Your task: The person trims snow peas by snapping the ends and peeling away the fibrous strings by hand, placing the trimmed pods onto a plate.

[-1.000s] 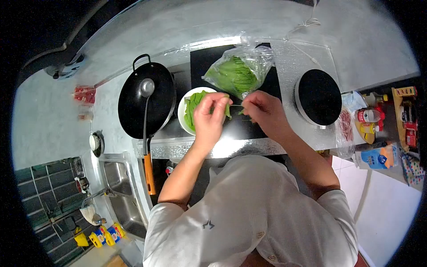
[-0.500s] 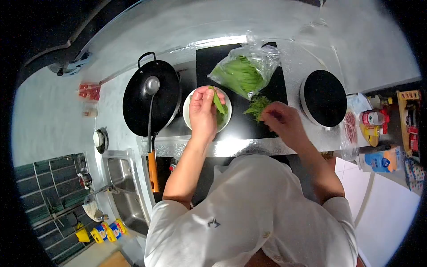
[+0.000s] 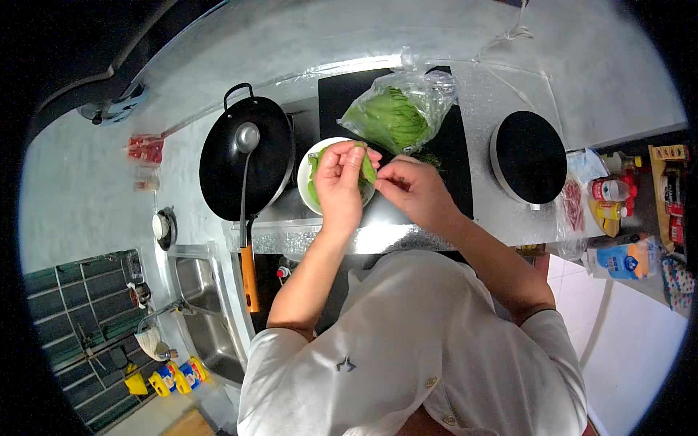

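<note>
Over a white bowl [image 3: 308, 198] with green pods in it, my left hand [image 3: 342, 178] is closed on a green pod [image 3: 368, 168]. My right hand [image 3: 412, 187] is pinched at the pod's right end; whatever lies between its fingertips is too small to make out. A clear plastic bag [image 3: 438, 91] full of green pods [image 3: 396, 120] lies just beyond my hands on the black cooktop [image 3: 454, 171]. Green trimmings [image 3: 430, 158] are on the cooktop, partly hidden behind my right hand.
A black wok [image 3: 225, 156] with a ladle [image 3: 248, 136] in it stands left of the bowl. Farther left is a steel sink [image 3: 200, 283]. To the right are a round black plate [image 3: 528, 158], packaged meat [image 3: 572, 207] and bottles [image 3: 609, 190].
My right hand moved right to the trimmings, then came back left to the pod. My left hand let its earlier pod go into the bowl area and now holds one above it.
</note>
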`<state>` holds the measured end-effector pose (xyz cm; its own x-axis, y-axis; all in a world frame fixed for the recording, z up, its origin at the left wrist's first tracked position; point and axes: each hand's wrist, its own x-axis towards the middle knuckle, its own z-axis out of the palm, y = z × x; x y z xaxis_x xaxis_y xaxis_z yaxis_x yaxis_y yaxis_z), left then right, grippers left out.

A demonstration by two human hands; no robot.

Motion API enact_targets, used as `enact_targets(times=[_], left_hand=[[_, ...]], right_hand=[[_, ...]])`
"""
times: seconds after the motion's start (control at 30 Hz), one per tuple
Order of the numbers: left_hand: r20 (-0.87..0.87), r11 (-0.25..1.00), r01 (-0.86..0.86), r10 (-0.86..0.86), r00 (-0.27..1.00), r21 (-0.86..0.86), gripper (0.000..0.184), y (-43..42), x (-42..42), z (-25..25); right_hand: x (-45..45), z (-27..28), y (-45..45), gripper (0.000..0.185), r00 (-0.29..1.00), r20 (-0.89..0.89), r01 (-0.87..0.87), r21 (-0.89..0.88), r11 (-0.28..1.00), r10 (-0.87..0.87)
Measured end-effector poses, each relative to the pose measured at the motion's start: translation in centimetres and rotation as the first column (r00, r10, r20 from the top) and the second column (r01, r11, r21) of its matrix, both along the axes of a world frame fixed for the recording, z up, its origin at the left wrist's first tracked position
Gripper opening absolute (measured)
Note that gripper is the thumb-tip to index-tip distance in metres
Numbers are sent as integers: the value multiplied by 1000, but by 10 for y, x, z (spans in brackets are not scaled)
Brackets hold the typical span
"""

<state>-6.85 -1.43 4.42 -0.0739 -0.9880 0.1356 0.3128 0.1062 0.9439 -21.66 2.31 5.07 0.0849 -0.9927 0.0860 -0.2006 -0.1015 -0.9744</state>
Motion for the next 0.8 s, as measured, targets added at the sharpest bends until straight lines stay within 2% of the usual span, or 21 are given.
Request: enact_targets(times=[0.1,0.17,0.2,0.23,0.27,0.3,0.33,0.37,0.4,0.43,0.5,0.53,0.57,0.63,0.67,0.73,0.77,0.8], left_hand=[[-36,999,-23,24,999,31,8,-1,0,0],[-15,998,18,-17,1000,66,15,-2,6,-4],[-17,998,20,-19,1000,66,15,-2,5,-2],[177,996,-72,81,981,-58,20,-1,3,1],[349,971,-137,200,916,-195,24,-1,1,7],[347,972,-133,195,917,-195,24,-1,6,20],[708,862,193,235,666,-468,26,-4,17,39],[864,648,574,409,293,-501,27,-5,22,50],[859,635,580,411,306,-510,20,-3,17,51],[858,636,577,412,307,-512,20,-5,19,51],[943,639,697,277,184,-324,14,-9,26,47],[917,630,667,277,286,-398,12,-10,25,43],[917,629,667,279,286,-400,12,-10,26,41],[889,785,515,96,447,-344,11,-7,28,40],[889,783,517,97,448,-346,11,-6,27,38],[831,843,424,46,554,-330,6,-2,24,35],[831,843,425,47,554,-331,6,1,21,33],[661,937,305,-123,740,-167,8,6,16,31]], right_hand=[[-2,1,0,9,997,-73,-6,-42,999,3],[-3,1,0,9,995,-95,18,-61,998,-24],[-5,-2,0,9,990,-138,10,-132,991,-28],[-8,-2,-1,9,983,-181,-1,-205,979,-37],[-12,-2,-3,9,982,-185,2,-206,978,-41],[-16,-2,-4,8,958,-286,-50,-288,956,-36],[-19,-2,-6,7,922,-385,-110,-361,926,-40],[-22,-1,-7,7,921,-388,-107,-359,927,-44],[-25,1,-8,7,893,-449,-152,-387,909,-42],[-26,3,-9,7,860,-508,-200,-414,888,-43],[-27,11,-9,7,835,-549,-239,-398,886,-21],[-27,14,-9,7,808,-590,-277,-377,884,1],[-27,17,-8,7,808,-590,-277,-380,883,0],[-26,21,-5,7,928,-369,-104,-381,919,-48],[-24,20,-3,7,928,-369,-102,-383,918,-51],[-19,17,1,9,975,-185,65,-300,952,-125],[-18,17,3,9,975,-185,65,-302,951,-125],[-18,17,4,10,971,-213,41,-295,954,-108]])
